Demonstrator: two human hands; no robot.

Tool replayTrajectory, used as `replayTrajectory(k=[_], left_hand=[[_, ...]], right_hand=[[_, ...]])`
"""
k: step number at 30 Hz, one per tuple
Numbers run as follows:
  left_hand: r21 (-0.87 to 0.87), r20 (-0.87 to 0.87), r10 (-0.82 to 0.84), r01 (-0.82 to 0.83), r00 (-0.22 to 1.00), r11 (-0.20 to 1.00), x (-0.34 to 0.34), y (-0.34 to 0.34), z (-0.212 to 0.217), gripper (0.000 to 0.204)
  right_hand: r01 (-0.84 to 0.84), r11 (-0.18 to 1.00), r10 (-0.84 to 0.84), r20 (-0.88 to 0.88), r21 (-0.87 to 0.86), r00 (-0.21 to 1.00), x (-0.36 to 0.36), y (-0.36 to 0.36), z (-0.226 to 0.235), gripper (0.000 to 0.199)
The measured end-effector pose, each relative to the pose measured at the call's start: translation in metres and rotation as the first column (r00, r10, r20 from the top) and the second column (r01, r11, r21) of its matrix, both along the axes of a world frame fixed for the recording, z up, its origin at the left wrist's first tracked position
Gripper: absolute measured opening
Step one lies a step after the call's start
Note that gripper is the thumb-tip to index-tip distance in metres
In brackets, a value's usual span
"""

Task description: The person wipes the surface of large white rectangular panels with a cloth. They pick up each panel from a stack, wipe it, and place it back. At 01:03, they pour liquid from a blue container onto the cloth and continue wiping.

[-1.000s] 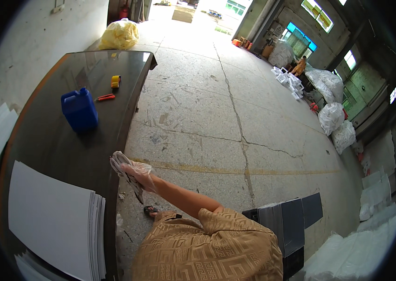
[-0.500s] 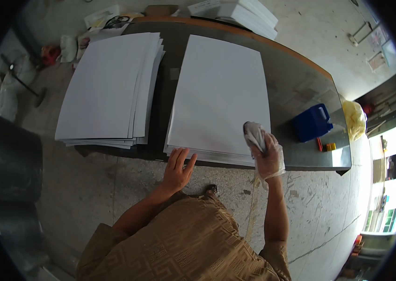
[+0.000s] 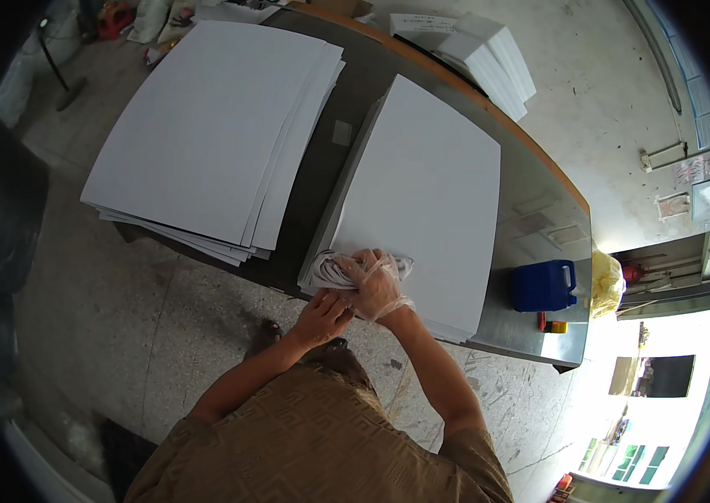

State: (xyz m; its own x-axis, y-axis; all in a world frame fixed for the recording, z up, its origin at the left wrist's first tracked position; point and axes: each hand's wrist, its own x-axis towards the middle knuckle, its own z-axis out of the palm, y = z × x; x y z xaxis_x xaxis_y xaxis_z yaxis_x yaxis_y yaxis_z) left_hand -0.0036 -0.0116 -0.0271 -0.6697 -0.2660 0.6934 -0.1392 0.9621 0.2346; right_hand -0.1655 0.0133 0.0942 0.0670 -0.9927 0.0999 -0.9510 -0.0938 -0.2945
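My right hand (image 3: 378, 289), in a clear plastic glove, is closed on a bunched grey-white cloth (image 3: 334, 270). It presses the cloth onto the near left corner of the right-hand stack of large white sheets (image 3: 439, 184). Right beside it, my bare left hand (image 3: 321, 320) rests at the stack's near edge, fingers extended and close together, their tips by the cloth. A second stack of white sheets (image 3: 212, 126), with uneven edges, lies to the left.
Both stacks lie on a dark, glossy table (image 3: 321, 159) with an orange-brown far edge. At its right end stand a blue jerrycan (image 3: 543, 285) and a small yellow object (image 3: 556, 328). White foam-like blocks (image 3: 489, 63) sit beyond the far edge, a yellow bag (image 3: 606, 285) past the right end.
My right hand has carried the cloth leftward from the stack's right side to its near left corner, beside my left hand. The whole view has turned and shifted.
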Motion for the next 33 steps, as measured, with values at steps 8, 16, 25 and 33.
replayTrajectory(k=[8,16,25,33], left_hand=[[-0.079,-0.059,0.104,-0.109,0.993,0.991,-0.013,0.001,0.010,0.046],[-0.006,-0.077,0.231,-0.232,0.970,0.973,-0.018,0.011,0.021,0.036],[-0.035,0.037,0.232,-0.231,0.972,0.972,-0.008,0.024,0.001,0.024],[-0.090,-0.110,0.275,-0.285,0.955,0.954,-0.020,0.006,0.005,0.042]], right_hand=[[-0.048,0.998,0.046,-0.030,-0.050,0.998,-0.062,-0.060,-0.005,0.063],[0.237,0.967,-0.253,-0.259,-0.094,0.932,-0.234,-0.271,-0.009,0.053],[0.431,0.889,-0.456,-0.210,-0.153,0.865,-0.341,-0.387,-0.009,0.055],[0.309,0.929,-0.242,-0.296,0.204,0.924,-0.169,-0.153,0.007,0.055]])
